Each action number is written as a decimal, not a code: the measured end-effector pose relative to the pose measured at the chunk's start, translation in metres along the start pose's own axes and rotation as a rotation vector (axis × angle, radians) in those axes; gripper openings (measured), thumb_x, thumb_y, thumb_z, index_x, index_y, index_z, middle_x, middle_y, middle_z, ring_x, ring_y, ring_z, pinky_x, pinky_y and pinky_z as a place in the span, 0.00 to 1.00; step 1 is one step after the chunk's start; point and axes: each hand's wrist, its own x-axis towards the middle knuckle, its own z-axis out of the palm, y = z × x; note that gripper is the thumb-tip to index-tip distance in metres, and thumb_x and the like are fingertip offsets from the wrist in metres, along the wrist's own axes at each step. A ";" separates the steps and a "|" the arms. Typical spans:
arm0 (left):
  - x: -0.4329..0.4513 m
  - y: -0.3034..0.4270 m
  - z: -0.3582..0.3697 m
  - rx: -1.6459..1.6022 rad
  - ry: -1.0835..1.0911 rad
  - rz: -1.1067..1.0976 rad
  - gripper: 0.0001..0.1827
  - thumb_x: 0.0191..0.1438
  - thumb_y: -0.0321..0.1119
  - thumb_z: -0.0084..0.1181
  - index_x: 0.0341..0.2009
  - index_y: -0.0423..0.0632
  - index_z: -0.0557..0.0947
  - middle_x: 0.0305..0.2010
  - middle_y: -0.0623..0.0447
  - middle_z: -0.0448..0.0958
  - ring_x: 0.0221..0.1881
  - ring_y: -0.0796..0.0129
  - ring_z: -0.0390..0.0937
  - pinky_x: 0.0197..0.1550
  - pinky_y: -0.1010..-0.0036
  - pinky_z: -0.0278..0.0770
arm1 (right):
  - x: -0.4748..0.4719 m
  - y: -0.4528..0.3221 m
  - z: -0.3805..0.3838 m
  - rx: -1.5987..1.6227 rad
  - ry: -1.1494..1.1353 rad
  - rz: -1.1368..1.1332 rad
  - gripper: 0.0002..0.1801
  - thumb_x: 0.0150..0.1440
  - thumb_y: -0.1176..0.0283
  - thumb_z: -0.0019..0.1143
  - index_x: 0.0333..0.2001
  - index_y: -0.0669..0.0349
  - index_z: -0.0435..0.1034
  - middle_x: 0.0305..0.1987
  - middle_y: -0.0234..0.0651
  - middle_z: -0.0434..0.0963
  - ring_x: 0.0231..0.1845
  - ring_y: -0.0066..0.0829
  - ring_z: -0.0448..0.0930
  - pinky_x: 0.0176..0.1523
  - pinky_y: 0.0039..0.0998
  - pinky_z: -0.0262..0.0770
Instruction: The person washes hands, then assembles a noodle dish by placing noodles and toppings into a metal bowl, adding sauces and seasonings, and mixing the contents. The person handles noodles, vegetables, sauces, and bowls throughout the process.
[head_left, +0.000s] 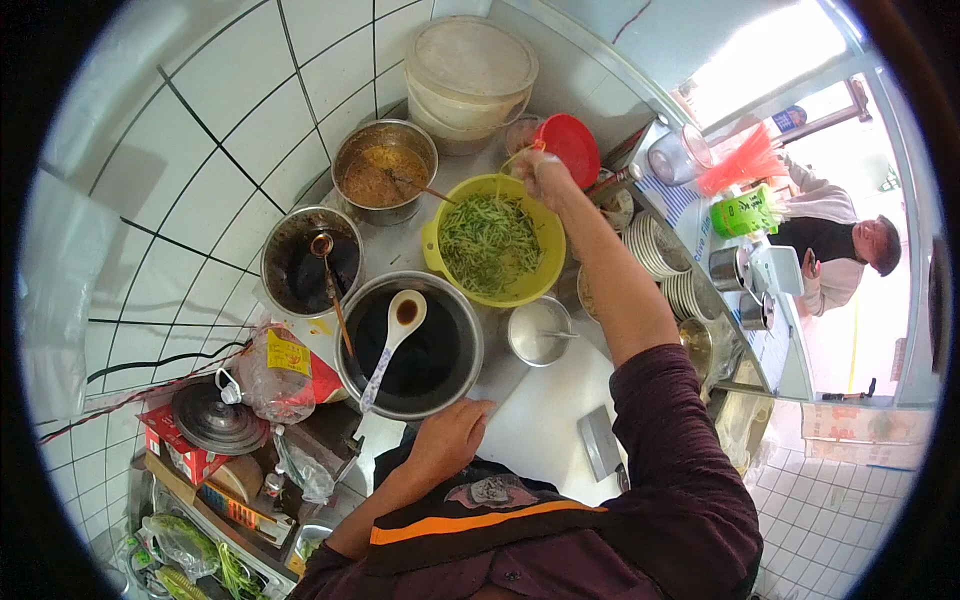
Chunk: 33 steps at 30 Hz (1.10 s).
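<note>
My right hand (544, 178) is over the upper right rim of a yellow plastic basin (430, 247) holding shredded green vegetable (487, 244). A thin yellowish strand or handle shows at its fingers; its grip is unclear. My left hand (451, 436) rests with extended fingers by the near rim of a large metal pot of dark liquid (431, 367), holding nothing visible. A white spoon (390, 341) lies across that pot. Left of it stands a pot of dark sauce with a ladle (292, 270); behind, a pot of brown sauce (379, 169). A small metal bowl (532, 341) holds pale contents and a utensil.
A cleaver (598, 442) lies on the white board at right. A lidded white bucket (469, 67) and a red plastic bowl (574, 146) stand behind. Stacked bowls (652, 244) line the right side. A person (825, 232) stands beyond the counter. A plastic jug (274, 375) is left.
</note>
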 end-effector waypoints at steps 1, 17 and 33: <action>0.002 -0.002 0.000 0.017 -0.024 -0.024 0.13 0.61 0.30 0.53 0.49 0.42 0.80 0.41 0.42 0.80 0.43 0.46 0.79 0.45 0.59 0.77 | 0.007 -0.011 0.009 0.139 0.013 0.011 0.12 0.65 0.64 0.53 0.43 0.62 0.74 0.34 0.36 0.77 0.27 0.28 0.73 0.29 0.26 0.74; 0.016 -0.011 0.006 0.012 -0.061 -0.099 0.12 0.61 0.30 0.53 0.48 0.41 0.79 0.40 0.41 0.79 0.42 0.44 0.78 0.45 0.57 0.76 | 0.016 0.028 0.014 -1.840 -0.250 -0.390 0.30 0.56 0.53 0.61 0.61 0.50 0.72 0.45 0.43 0.83 0.48 0.42 0.84 0.48 0.44 0.79; 0.012 0.001 0.007 0.031 -0.029 -0.148 0.11 0.62 0.29 0.53 0.48 0.43 0.80 0.39 0.43 0.79 0.41 0.45 0.78 0.43 0.59 0.75 | -0.022 0.130 0.021 -1.061 0.285 -0.441 0.19 0.57 0.63 0.60 0.52 0.53 0.75 0.56 0.49 0.74 0.56 0.53 0.76 0.58 0.46 0.74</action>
